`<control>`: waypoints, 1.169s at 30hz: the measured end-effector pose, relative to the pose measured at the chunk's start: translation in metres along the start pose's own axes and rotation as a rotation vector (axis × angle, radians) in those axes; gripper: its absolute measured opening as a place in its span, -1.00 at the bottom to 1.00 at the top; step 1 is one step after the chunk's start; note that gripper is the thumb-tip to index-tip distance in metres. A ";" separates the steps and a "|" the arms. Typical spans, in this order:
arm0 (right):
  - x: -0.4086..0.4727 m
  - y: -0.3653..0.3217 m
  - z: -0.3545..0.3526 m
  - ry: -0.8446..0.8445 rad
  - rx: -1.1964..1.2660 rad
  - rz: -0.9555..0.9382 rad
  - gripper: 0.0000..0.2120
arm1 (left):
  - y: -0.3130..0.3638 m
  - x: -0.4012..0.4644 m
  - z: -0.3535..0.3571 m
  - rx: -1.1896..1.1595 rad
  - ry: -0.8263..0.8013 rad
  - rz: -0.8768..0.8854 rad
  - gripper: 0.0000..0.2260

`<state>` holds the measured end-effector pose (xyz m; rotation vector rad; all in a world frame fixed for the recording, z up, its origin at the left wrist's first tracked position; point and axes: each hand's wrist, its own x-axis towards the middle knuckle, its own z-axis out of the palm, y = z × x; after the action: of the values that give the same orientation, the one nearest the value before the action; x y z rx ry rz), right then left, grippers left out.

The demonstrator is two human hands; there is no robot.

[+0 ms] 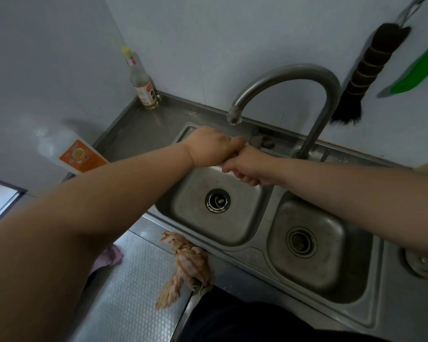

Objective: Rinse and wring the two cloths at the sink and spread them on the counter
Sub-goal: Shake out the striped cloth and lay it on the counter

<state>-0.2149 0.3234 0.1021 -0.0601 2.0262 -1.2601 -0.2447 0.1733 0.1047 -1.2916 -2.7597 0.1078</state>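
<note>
1. Two cloths in the task: an orange-striped cloth (185, 265) lies crumpled and twisted on the worktop (124, 287) at the front-left corner of the sink (252, 250); a pink cloth (111, 255) shows partly under the left forearm.
2. Left hand (209, 146) and right hand (242, 166) meet fist to fist beneath the tap (235, 117), over the left basin. Fingers curled; whether they enclose anything cannot be told.
3. Handling estimate: wet fabric, soft, limp, heavier than dry. Grasp at both ends, twist opposite ways.
4. Materials: brushed steel basins, embossed steel worktop, likely slippery when wet.
</note>
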 end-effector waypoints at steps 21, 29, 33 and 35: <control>-0.023 0.007 0.010 -0.228 0.501 0.127 -0.61 | 0.001 0.003 -0.003 0.096 0.398 0.300 -0.84; -0.027 0.024 0.013 -0.171 0.298 0.053 -0.68 | 0.027 -0.011 0.009 0.052 0.314 0.126 -0.72; -0.020 0.028 -0.009 -0.087 -0.134 -0.068 -0.85 | 0.040 -0.024 0.020 -0.121 0.056 -0.421 -0.74; -0.019 0.030 -0.018 -0.138 -0.190 -0.109 -0.91 | 0.046 -0.032 0.018 -0.322 -0.093 -0.613 -0.59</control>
<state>-0.2023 0.3601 0.0933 -0.3425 2.0383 -1.0928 -0.1915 0.1780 0.0806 -0.4296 -3.2025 -0.3390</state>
